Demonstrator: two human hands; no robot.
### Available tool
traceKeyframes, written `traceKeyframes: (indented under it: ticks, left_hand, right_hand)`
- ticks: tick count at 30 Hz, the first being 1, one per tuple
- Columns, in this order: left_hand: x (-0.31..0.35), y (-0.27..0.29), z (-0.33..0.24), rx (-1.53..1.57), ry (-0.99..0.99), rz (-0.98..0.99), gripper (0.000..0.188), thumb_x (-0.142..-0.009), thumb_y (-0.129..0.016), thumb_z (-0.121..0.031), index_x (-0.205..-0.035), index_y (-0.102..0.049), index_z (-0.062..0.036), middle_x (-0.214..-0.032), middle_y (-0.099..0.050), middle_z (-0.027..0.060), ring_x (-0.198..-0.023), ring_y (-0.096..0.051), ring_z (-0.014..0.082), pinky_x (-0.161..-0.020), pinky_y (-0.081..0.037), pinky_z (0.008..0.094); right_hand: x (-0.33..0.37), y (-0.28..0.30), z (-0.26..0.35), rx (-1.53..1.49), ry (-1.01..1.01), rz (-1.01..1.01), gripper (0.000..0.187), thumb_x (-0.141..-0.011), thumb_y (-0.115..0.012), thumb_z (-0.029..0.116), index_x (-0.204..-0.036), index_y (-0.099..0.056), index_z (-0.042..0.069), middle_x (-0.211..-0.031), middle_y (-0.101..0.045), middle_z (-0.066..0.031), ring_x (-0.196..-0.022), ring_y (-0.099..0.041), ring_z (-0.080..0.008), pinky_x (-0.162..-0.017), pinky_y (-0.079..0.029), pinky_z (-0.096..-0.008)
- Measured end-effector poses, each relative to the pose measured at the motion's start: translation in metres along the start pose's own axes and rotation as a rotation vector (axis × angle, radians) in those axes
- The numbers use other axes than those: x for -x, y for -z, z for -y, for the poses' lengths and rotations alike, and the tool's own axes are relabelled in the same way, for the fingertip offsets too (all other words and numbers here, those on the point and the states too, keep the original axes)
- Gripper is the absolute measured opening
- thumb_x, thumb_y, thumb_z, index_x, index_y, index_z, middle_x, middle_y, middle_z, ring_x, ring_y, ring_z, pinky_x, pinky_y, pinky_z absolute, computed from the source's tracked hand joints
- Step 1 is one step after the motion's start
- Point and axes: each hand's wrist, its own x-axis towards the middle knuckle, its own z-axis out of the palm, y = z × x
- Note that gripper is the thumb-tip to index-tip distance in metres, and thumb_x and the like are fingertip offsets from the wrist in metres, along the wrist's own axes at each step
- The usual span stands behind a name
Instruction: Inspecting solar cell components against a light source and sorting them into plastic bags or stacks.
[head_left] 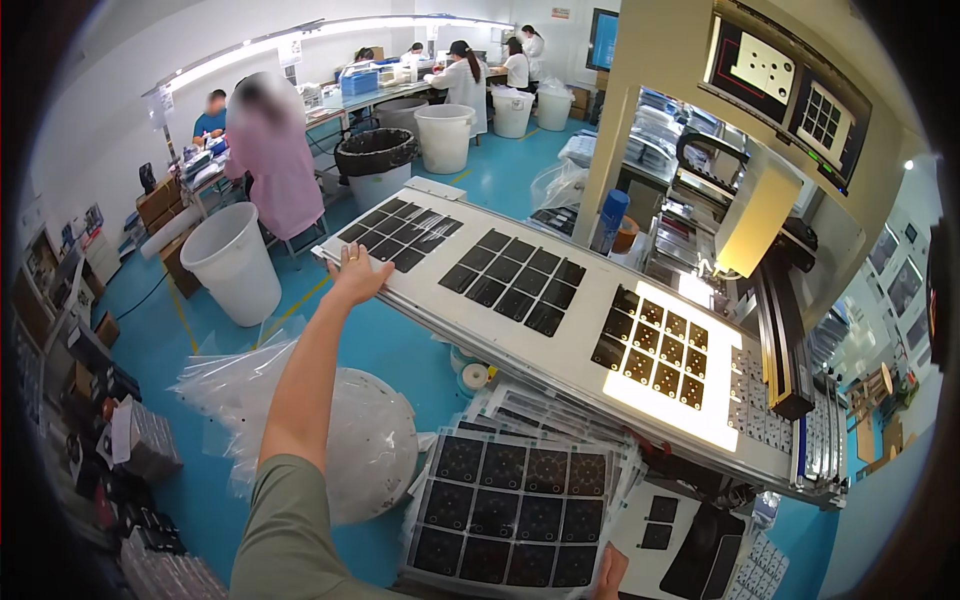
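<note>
My left hand reaches out to the far left end of a long white conveyor bed. Its fingers are spread at the near edge of a sheet of black squares. A second sheet of black squares lies mid-bed. To its right, a third sheet sits partly in bright light. Low in the view, my right hand grips the right edge of a clear film sheet with rows of dark squares. Most of that hand's fingers are hidden. More film sheets are piled behind it.
A machine with two screens rises at the right above the bed. A white round bin and crumpled clear plastic stand below my left arm. A black mat lies lower right. Several people work at benches behind; one wears pink.
</note>
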Motion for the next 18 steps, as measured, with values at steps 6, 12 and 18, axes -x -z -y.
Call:
traceKeyframes:
  ticks: [6, 12, 18]
  left_hand:
    - [-0.011, 0.002, -0.021, -0.031, 0.022, 0.032, 0.104, -0.099, -0.046, -0.069, -0.166, -0.018, 0.0058, -0.177, -0.012, 0.0193, -0.164, -0.010, 0.0334, -0.130, -0.006, 0.0609]
    - [0.003, -0.004, -0.022, -0.037, 0.023, -0.050, 0.104, -0.100, -0.044, -0.067, -0.164, -0.016, 0.0100, -0.175, -0.012, 0.0247, -0.164, -0.008, 0.0353, -0.129, -0.005, 0.0611]
    - [0.007, -0.004, -0.024, -0.012, 0.041, -0.069, 0.105, -0.100, -0.047, -0.066, -0.163, -0.017, 0.0123, -0.173, -0.014, 0.0288, -0.164, -0.007, 0.0381, -0.131, -0.006, 0.0555]
  right_hand:
    - [0.004, -0.001, 0.001, -0.034, -0.050, -0.008, 0.047, -0.111, -0.044, 0.035, -0.076, -0.048, 0.003, -0.065, -0.039, -0.0048, -0.062, -0.036, -0.0172, -0.057, -0.032, -0.0387]
    - [0.000, 0.000, 0.009, -0.033, -0.010, -0.002, 0.044, -0.111, -0.043, 0.032, -0.077, -0.048, 0.003, -0.066, -0.038, -0.0048, -0.060, -0.035, -0.0170, -0.056, -0.032, -0.0377]
    - [-0.002, 0.001, 0.005, -0.031, 0.023, 0.006, 0.044, -0.110, -0.042, 0.030, -0.076, -0.047, 0.002, -0.065, -0.039, -0.0066, -0.059, -0.037, -0.0188, -0.055, -0.032, -0.0386]
